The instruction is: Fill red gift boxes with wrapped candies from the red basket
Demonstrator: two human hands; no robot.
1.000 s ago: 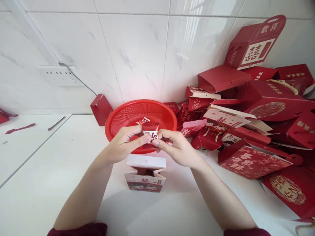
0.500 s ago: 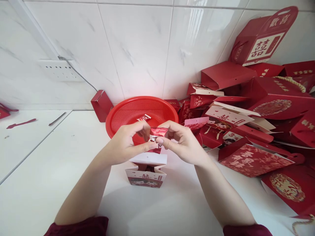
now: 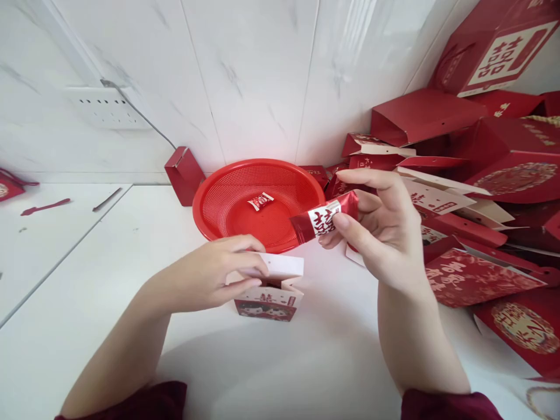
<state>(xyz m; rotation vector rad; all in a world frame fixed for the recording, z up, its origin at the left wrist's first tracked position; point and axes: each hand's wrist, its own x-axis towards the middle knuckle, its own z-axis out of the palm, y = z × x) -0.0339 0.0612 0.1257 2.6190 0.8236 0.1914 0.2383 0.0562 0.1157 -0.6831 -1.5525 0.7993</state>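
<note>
My right hand pinches a small red candy packet with a white label, held in the air above the counter. My left hand grips the open top flap of a small red and white gift box that stands on the white counter in front of me. Behind the box sits a red plastic basket with one small wrapped candy lying inside it.
A heap of red paper gift boxes and bags fills the right side against the tiled wall. A small red box leans by the basket's left. A wall socket and cable are at left. Red scraps lie far left.
My hands have parted. The right hand carried the candy packet up and to the right, while the left hand dropped down onto the flap of the small gift box.
</note>
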